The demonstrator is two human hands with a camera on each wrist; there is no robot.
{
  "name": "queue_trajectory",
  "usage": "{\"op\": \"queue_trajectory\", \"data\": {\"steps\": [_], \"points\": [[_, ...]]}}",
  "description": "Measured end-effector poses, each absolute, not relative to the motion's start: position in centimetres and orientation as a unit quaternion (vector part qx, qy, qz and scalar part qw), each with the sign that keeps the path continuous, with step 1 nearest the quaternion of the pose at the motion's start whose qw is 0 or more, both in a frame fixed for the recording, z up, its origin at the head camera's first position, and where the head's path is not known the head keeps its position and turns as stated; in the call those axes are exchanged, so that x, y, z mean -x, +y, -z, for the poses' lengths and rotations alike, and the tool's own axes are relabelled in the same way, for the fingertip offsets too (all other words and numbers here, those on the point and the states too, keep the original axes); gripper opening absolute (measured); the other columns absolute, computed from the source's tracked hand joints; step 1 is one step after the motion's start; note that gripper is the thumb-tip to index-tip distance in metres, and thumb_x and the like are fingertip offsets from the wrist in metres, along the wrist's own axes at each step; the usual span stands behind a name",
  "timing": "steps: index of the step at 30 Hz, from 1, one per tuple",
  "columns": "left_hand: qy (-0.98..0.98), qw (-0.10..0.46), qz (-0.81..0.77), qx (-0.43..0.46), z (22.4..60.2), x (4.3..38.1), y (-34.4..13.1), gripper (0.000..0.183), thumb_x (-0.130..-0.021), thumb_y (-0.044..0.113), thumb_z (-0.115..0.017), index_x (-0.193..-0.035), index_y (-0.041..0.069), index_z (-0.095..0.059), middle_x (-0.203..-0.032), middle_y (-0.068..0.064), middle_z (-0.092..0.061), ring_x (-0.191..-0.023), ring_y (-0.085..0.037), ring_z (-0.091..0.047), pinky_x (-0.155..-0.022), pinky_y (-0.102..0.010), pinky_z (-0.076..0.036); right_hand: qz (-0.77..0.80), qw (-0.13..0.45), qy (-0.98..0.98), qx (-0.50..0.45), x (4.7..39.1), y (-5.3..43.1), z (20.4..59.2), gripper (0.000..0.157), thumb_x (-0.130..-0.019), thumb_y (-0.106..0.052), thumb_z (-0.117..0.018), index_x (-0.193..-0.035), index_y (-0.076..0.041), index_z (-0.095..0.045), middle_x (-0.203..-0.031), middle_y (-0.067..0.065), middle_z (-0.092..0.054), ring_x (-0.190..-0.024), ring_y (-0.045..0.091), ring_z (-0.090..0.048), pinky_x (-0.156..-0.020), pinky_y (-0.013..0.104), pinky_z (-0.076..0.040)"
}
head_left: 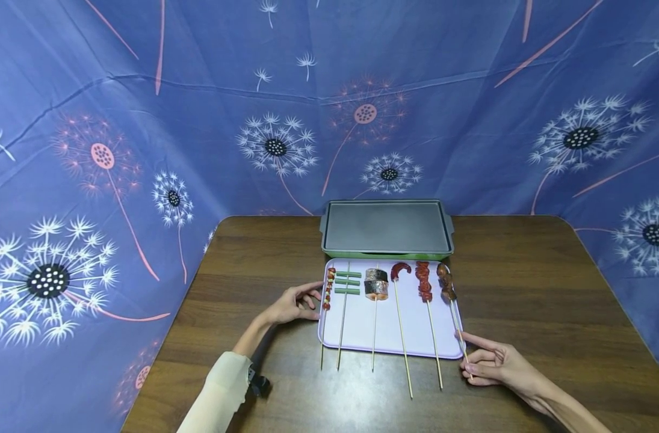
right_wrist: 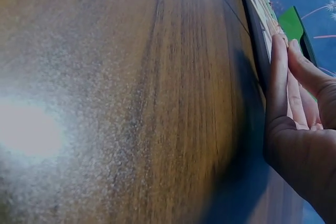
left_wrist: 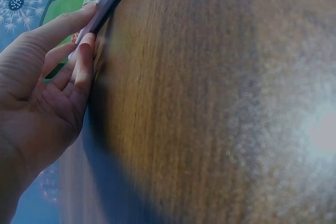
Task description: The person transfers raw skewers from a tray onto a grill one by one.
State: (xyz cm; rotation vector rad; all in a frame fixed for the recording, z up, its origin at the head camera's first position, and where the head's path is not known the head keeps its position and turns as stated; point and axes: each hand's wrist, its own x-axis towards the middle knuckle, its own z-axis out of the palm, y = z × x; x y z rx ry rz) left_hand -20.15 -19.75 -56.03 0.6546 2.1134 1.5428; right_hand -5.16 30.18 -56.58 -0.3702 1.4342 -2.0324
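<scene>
A pale lilac tray lies on the table with several skewers side by side, their stick ends jutting over its near edge. My left hand grips the tray's left edge; in the left wrist view the thumb meets the rim and curled fingers sit against its side. My right hand pinches the stick of the brown meatball skewer at the tray's right edge. Alongside are a red meat skewer, a curled red skewer, a fish skewer, a green skewer and a small mixed skewer.
Directly behind the tray stands a green grill with a flat dark plate and side handles. The wooden table extends to both sides. Blue dandelion-print cloth hangs along its back and sides.
</scene>
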Motion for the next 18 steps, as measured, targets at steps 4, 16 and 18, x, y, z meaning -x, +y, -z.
{"op": "queue_trajectory", "data": {"steps": [4, 16, 18], "points": [[0.765, 0.22, -0.556, -0.239, 56.0, 20.1, -19.8, 0.08, -0.08, -0.006, -0.08, -0.15, -0.01, -0.041, -0.121, -0.035, -0.061, -0.089, -0.01, -0.06, -0.071, -0.016, -0.049, 0.771, 0.303, 0.543, 0.134, 4.8, 30.5, 56.4, 0.069, -0.1, 0.012, -0.048, -0.146, -0.039, -0.052, -0.113, 0.0, -0.075, -0.105, 0.013, -0.073, -0.09, 0.034, -0.059], [0.765, 0.223, -0.555, -0.238, 55.9, 20.1, -19.8, 0.08, -0.081, -0.005, -0.08, -0.15, -0.01, -0.041, -0.121, -0.034, -0.06, -0.09, -0.012, -0.061, -0.071, -0.016, -0.048, 0.79, 0.279, 0.524, 0.156, 5.5, 32.0, 56.0, 0.071, -0.1, 0.015, -0.044, -0.151, -0.034, -0.049, -0.117, 0.003, -0.075, -0.108, 0.015, -0.073, -0.093, 0.035, -0.058], [0.765, 0.223, -0.554, -0.24, 55.9, 20.1, -19.8, 0.08, -0.081, -0.005, -0.08, -0.15, -0.01, -0.041, -0.121, -0.034, -0.06, -0.09, -0.011, -0.06, -0.071, -0.016, -0.048, 0.794, 0.278, 0.515, 0.165, 5.9, 32.3, 55.7, 0.071, -0.101, 0.016, -0.042, -0.152, -0.032, -0.048, -0.119, 0.004, -0.075, -0.11, 0.016, -0.072, -0.094, 0.035, -0.057]]}}
